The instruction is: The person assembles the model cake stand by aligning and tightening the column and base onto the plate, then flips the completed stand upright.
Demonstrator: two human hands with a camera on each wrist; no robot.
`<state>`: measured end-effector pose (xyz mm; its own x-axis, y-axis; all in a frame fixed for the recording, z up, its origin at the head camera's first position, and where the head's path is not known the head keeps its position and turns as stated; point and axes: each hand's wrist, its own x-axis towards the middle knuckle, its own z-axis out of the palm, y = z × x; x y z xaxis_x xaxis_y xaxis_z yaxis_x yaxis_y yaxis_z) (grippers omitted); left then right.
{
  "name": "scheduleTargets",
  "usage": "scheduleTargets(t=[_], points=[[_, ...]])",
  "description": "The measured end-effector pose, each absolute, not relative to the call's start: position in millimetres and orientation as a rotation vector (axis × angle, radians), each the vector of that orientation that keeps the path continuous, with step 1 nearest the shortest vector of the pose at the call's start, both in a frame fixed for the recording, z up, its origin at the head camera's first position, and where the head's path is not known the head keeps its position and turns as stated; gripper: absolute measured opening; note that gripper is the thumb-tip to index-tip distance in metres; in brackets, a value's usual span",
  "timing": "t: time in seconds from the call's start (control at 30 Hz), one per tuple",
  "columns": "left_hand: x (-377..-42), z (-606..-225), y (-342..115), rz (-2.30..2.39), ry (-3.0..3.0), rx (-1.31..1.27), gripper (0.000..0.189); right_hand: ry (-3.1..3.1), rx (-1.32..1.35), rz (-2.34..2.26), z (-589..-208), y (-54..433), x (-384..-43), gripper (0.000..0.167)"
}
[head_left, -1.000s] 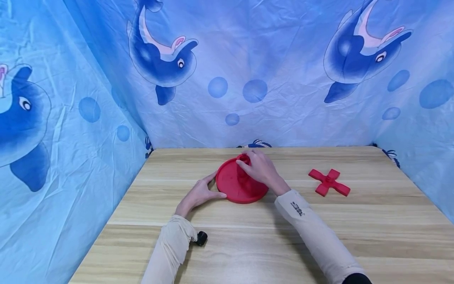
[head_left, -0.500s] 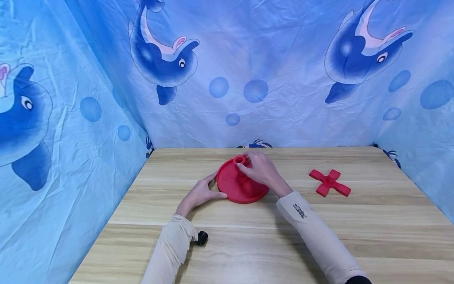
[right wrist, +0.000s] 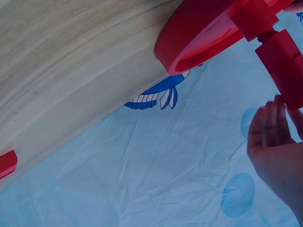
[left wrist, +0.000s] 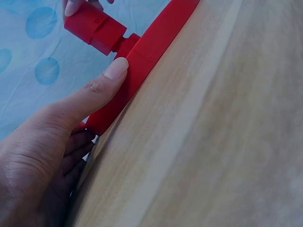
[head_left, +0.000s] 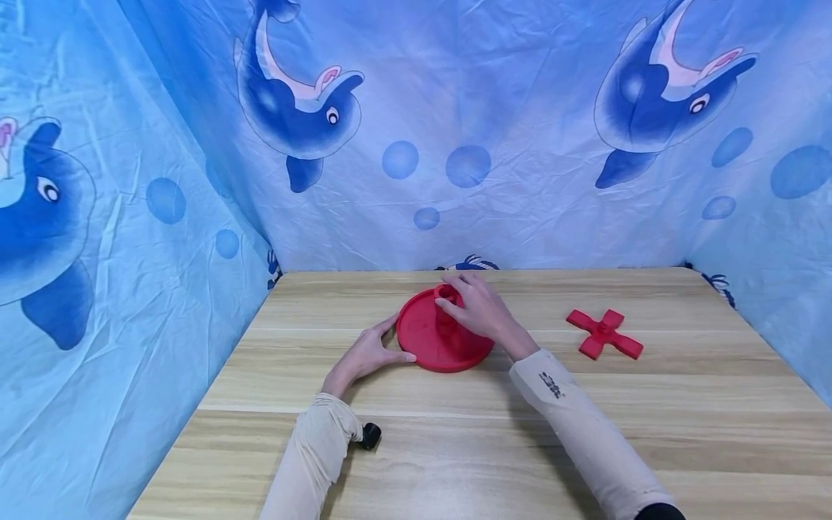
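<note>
A red round base with a raised rim lies on the wooden table. My left hand grips its left side, the thumb along the near edge and the fingers round the far edge; the left wrist view shows the thumb on the rim wall. Above the base's middle stands a red hollow cylinder, joined through a narrow neck to a short post. My right hand pinches the cylinder near its top between thumb and fingers. Its lower part is partly hidden by that hand in the head view.
A red four-armed cross piece with a small knob lies to the right on the table. Blue dolphin-printed cloth hangs behind and at both sides. A black wrist device sits at the left sleeve.
The cylinder's top tipped left and towards me half a second ago, and now stands more upright with the right hand moving along. The left hand and base have stayed in place.
</note>
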<state>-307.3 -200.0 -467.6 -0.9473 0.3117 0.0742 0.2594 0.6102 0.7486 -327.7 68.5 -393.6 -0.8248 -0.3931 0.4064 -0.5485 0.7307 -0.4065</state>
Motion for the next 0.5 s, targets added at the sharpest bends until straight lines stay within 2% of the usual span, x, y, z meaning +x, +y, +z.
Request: scheduleTargets(t=[0.23, 0.5], points=[[-307.2, -466.4, -200.2, 1.265, 2.759, 0.489, 0.104, -2.637, 0.736, 0.745, -392.6, 69.2, -327.6, 0.051], [-306.7, -465.8, -200.5, 1.262, 2.76, 0.494, 0.105, -2.675, 0.703, 0.762, -392.2, 69.2, -327.8, 0.056]])
